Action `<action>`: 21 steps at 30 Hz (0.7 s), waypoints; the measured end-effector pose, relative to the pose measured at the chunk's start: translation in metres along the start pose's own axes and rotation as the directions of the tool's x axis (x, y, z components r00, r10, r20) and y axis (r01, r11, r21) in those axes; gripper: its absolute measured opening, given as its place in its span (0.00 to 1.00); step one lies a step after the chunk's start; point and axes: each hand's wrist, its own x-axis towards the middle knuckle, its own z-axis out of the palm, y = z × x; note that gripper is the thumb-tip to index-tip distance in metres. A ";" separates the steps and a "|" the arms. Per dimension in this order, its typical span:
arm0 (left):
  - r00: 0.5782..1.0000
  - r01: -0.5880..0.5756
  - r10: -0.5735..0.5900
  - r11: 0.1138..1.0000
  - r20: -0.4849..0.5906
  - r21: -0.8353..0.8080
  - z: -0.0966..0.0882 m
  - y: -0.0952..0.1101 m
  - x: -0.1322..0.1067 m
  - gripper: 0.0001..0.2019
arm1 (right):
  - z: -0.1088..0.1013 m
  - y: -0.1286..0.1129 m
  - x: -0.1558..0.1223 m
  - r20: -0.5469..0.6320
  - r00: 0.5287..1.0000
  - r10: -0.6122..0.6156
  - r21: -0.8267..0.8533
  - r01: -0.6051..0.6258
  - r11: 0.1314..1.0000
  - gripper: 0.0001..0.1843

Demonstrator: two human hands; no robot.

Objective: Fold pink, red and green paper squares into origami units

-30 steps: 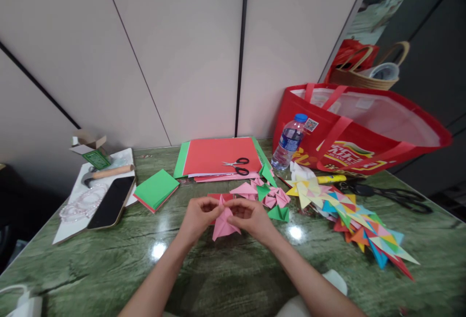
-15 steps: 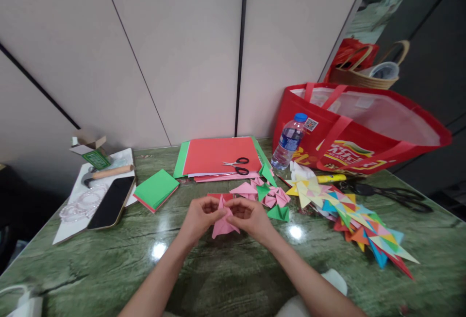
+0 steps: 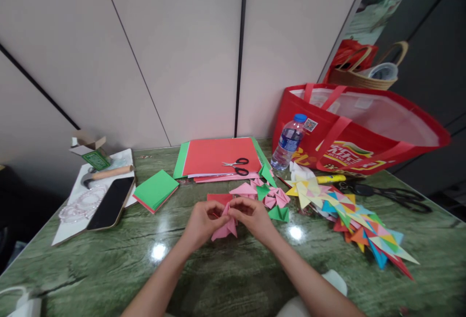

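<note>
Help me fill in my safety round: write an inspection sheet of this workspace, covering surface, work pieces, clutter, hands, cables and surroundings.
Surface: green veined tabletop, glossy with light reflections.
Work pieces: pink folded paper in hand; pink and green folded pieces and multicoloured folded paper to the right.
Clutter: small scissors on red sheets; phone and wooden-handled tool at left; upright bottle beside red bag.
Hands: left hand and right hand share a fingertip grip on the pink piece.
Cables: white cable at lower left, meeting a white block.
Surroundings: pale wall panels; woven basket behind the bag.
</note>
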 end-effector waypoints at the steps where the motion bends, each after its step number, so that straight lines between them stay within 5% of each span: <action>1: 1.000 0.002 -0.002 1.000 -0.001 0.010 0.000 0.000 0.000 0.07 | 0.000 0.000 0.000 0.006 1.000 0.007 0.007 -0.007 1.000 0.08; 21: 0.998 0.006 -0.007 1.000 0.064 0.015 -0.002 0.001 0.000 0.06 | 0.001 -0.002 -0.001 -0.001 0.997 0.082 0.083 -0.081 0.993 0.12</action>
